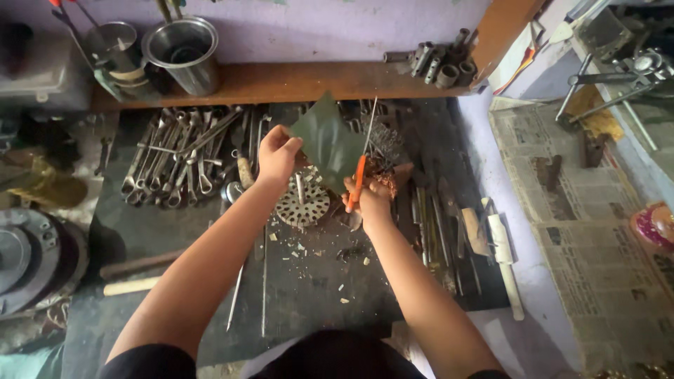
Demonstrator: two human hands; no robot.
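Dark green sheet material (327, 144), stiff and roughly diamond-shaped, is held up over the middle of the black work surface (309, 281). The left hand (278, 154) pinches its left edge, fingers closed on it. The right hand (372, 196) is closed around orange-handled scissors (359, 175), whose blades point up along the sheet's right edge. Just below the hands lies a round perforated metal disc (303, 203). A heap of spanners (179, 158) lies to the far left, steel cups (184, 52) stand on the wooden shelf (295, 81), and newspaper (597, 231) lies at right.
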